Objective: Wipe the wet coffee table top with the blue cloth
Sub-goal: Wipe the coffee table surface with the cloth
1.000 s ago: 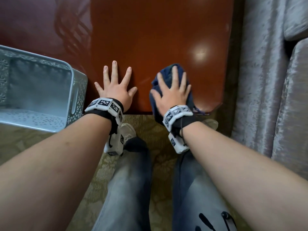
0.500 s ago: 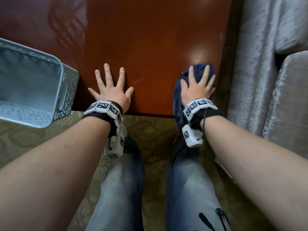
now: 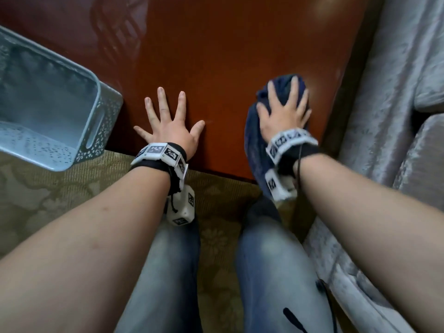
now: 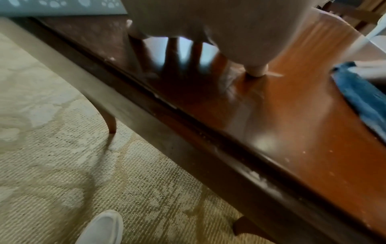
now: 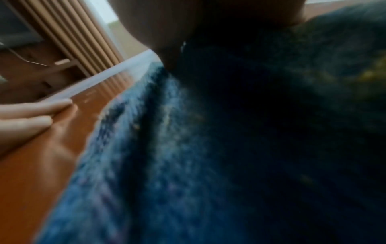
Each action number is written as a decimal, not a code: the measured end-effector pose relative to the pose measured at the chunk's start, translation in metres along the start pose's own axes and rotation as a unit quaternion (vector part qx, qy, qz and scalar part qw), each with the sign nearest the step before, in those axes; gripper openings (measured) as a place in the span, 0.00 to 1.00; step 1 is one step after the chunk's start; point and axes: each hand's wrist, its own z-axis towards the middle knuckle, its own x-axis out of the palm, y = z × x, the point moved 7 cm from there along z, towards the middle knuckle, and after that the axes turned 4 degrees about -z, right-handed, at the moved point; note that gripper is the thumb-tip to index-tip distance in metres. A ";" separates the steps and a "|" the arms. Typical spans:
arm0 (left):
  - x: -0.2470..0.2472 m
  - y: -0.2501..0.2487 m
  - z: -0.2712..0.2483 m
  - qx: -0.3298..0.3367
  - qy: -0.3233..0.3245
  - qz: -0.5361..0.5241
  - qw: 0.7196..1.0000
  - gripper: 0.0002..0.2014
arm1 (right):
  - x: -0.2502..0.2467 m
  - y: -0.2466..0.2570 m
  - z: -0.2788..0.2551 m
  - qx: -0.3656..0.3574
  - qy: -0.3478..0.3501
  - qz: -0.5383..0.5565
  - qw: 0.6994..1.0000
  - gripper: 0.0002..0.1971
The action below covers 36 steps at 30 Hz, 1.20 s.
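Note:
The glossy reddish-brown coffee table top [image 3: 216,56] fills the upper head view. A dark blue cloth [image 3: 254,140] lies bunched near its front right corner, with one end hanging over the front edge. My right hand [image 3: 286,109] presses flat on the cloth, fingers straight and spread. My left hand [image 3: 168,123] lies flat on the bare wood to the cloth's left, fingers splayed. In the left wrist view the palm [image 4: 219,24] looms over the table and the cloth [image 4: 363,95] shows at the right. The right wrist view is blurred and filled by the cloth [image 5: 188,156].
A pale blue perforated plastic basket [image 3: 48,111] sits on the table's left side, overhanging the front edge. A grey sofa [image 3: 396,116] stands close along the table's right edge. A beige patterned carpet [image 3: 48,200] lies below, with my jeans-clad legs [image 3: 168,272].
My right hand slid the cloth rightward from the table's middle to near the front right corner. The left hand stayed flat on the wood.

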 end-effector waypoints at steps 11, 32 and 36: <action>0.028 -0.001 -0.034 -0.149 -0.042 -0.136 0.979 0.44 | 0.018 0.021 -0.039 -0.313 0.092 -0.148 0.934 0.29; 0.024 -0.017 -0.024 -0.212 -0.050 -0.215 0.952 0.49 | -0.006 0.196 0.059 -0.385 0.086 -0.235 0.888 0.30; 0.024 -0.015 -0.025 -0.218 -0.042 -0.225 0.949 0.49 | -0.015 0.199 0.079 -0.427 0.083 -0.242 0.867 0.28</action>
